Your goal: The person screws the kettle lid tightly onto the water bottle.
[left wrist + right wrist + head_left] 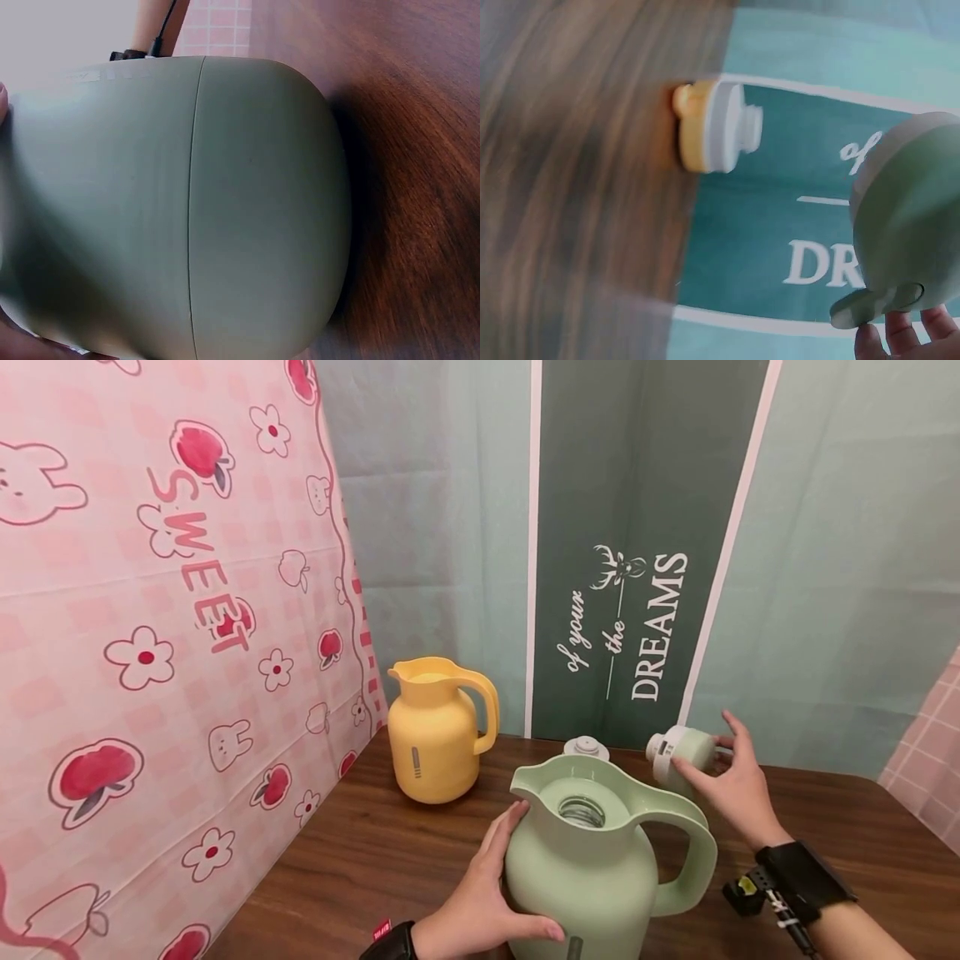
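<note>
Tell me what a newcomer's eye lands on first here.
The open green jug at front centre of the wooden table, steadied by the left hand. Just behind it, the right hand holds the green lid in the air. A yellow jug stands at back left, by the pink SWEET cloth.

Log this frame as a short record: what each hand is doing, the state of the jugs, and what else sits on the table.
left hand: rests flat against the side of the green jug, fingers straight
right hand: holds the green lid above the table, right of the jug
green jug: upright, mouth open, handle toward the right
yellow jug: upright near the back, no lid on
yellow lid: lies on the table behind the green jug
backdrop: pink cloth at left, green cloth reading DREAMS behind
</note>
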`<state>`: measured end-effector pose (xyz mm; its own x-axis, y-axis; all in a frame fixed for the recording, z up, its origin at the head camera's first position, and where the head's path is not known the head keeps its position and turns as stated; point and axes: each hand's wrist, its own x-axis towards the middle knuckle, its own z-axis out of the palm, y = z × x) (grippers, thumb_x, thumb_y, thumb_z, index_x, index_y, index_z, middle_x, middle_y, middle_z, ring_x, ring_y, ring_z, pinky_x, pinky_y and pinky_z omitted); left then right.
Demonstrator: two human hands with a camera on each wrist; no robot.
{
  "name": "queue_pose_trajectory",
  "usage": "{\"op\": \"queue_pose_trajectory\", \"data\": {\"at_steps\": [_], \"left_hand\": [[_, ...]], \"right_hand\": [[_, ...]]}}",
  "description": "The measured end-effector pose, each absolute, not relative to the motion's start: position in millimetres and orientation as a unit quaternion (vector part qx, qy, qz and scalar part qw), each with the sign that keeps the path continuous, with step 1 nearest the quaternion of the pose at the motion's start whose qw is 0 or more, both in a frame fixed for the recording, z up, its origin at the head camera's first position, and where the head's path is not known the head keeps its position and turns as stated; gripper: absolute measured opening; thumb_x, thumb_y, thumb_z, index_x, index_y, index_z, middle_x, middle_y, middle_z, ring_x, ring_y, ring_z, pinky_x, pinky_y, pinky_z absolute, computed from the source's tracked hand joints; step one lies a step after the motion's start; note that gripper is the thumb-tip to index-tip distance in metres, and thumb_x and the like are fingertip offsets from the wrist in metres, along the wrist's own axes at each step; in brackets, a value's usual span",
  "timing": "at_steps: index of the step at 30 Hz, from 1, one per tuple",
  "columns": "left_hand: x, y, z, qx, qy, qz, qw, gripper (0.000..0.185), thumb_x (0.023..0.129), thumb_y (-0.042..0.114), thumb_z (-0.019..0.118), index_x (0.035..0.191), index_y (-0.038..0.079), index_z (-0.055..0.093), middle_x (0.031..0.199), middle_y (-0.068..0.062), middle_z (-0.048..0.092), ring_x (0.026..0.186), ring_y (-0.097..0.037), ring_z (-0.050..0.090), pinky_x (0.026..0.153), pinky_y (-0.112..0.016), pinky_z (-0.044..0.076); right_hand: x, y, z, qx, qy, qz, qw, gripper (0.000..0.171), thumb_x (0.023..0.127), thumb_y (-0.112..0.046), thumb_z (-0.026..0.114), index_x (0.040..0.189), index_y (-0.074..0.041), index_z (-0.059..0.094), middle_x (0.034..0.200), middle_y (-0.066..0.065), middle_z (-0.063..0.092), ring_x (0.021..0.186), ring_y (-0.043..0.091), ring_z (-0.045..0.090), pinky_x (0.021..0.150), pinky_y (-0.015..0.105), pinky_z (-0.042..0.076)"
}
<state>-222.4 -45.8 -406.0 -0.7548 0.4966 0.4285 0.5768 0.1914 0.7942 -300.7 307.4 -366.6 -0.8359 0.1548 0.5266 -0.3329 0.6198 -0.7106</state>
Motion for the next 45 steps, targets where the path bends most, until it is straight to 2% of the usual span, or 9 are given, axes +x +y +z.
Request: {"op": "queue_pose_trajectory", "data": {"at_steps": [3, 6, 9, 16, 26, 32, 37, 42, 45], "left_hand": [[-222, -45, -405, -0.345, -0.771, -0.535, 0.031, 0.116, 0.065, 0.036, 0.088, 0.151, 0.034, 0.011, 0.153, 0.007, 0.016, 0.135, -0.016, 0.028, 0.106, -0.038, 0.028], [-222, -45, -406, -0.347, -0.770, -0.535, 0.032, 0.116, 0.065, 0.036, 0.088, 0.152, 0.034, 0.011, 0.153, 0.007, 0.016, 0.135, -0.017, 0.028, 0.106, -0.038, 0.029], [-223, -46, -407, -0.352, -0.769, -0.533, 0.039, 0.115, 0.066, 0.036, 0.088, 0.152, 0.033, 0.011, 0.153, 0.005, 0.017, 0.134, -0.017, 0.029, 0.106, -0.038, 0.030], [-222, -46, -405, -0.349, -0.771, -0.531, 0.040, 0.115, 0.066, 0.037, 0.088, 0.152, 0.032, 0.011, 0.152, 0.005, 0.017, 0.134, -0.017, 0.029, 0.105, -0.038, 0.030], [-222, -45, -405, -0.342, -0.773, -0.533, 0.034, 0.116, 0.065, 0.035, 0.088, 0.151, 0.034, 0.012, 0.153, 0.007, 0.017, 0.134, -0.017, 0.029, 0.106, -0.038, 0.029], [-222, -46, -406, -0.345, -0.771, -0.533, 0.040, 0.115, 0.066, 0.036, 0.088, 0.152, 0.033, 0.012, 0.152, 0.005, 0.017, 0.134, -0.017, 0.029, 0.105, -0.038, 0.030], [-221, -46, -404, -0.329, -0.777, -0.536, 0.032, 0.117, 0.063, 0.034, 0.090, 0.151, 0.035, 0.013, 0.152, 0.007, 0.018, 0.134, -0.017, 0.030, 0.106, -0.038, 0.029], [-221, -45, -403, -0.329, -0.779, -0.534, 0.033, 0.117, 0.063, 0.034, 0.090, 0.151, 0.035, 0.012, 0.152, 0.007, 0.018, 0.134, -0.017, 0.030, 0.106, -0.039, 0.029], [-221, -45, -404, -0.332, -0.777, -0.534, 0.031, 0.117, 0.064, 0.034, 0.089, 0.151, 0.034, 0.012, 0.152, 0.006, 0.017, 0.134, -0.017, 0.030, 0.106, -0.039, 0.029]], "right_hand": [[-294, 300, -351, 0.060, -0.843, 0.447, 0.293, 0.090, 0.089, -0.018, 0.067, 0.153, -0.012, 0.005, 0.129, 0.028, 0.038, 0.105, 0.029, 0.046, 0.083, 0.032, 0.042], [-289, 293, -337, 0.071, -0.830, 0.459, 0.309, 0.087, 0.089, -0.013, 0.066, 0.153, -0.013, 0.008, 0.129, 0.024, 0.040, 0.101, 0.008, 0.044, 0.082, 0.018, 0.038], [-285, 287, -322, 0.090, -0.818, 0.465, 0.325, 0.085, 0.088, -0.010, 0.067, 0.153, -0.015, 0.012, 0.127, 0.017, 0.043, 0.100, -0.004, 0.041, 0.087, 0.018, 0.036], [-277, 273, -295, 0.151, -0.806, 0.456, 0.347, 0.083, 0.084, -0.003, 0.070, 0.149, -0.016, 0.022, 0.124, 0.005, 0.049, 0.103, -0.003, 0.045, 0.087, 0.011, 0.036], [-259, 251, -259, 0.248, -0.785, 0.451, 0.344, 0.066, 0.076, 0.012, 0.071, 0.130, -0.003, 0.037, 0.121, -0.009, 0.052, 0.107, 0.005, 0.050, 0.090, 0.013, 0.038], [-248, 240, -238, 0.310, -0.786, 0.413, 0.339, 0.057, 0.068, 0.016, 0.075, 0.114, 0.005, 0.042, 0.120, -0.009, 0.057, 0.106, 0.005, 0.053, 0.090, 0.014, 0.039], [-241, 229, -225, 0.353, -0.788, 0.382, 0.330, 0.050, 0.064, 0.013, 0.080, 0.103, -0.001, 0.051, 0.119, -0.003, 0.060, 0.106, 0.006, 0.056, 0.088, 0.015, 0.041], [-237, 218, -220, 0.394, -0.790, 0.356, 0.307, 0.052, 0.062, 0.009, 0.083, 0.103, -0.005, 0.054, 0.117, 0.002, 0.062, 0.107, 0.007, 0.057, 0.087, 0.016, 0.041], [-235, 213, -219, 0.425, -0.794, 0.330, 0.284, 0.052, 0.064, 0.003, 0.084, 0.104, -0.011, 0.054, 0.117, 0.000, 0.062, 0.108, 0.007, 0.056, 0.086, 0.017, 0.041]]}}
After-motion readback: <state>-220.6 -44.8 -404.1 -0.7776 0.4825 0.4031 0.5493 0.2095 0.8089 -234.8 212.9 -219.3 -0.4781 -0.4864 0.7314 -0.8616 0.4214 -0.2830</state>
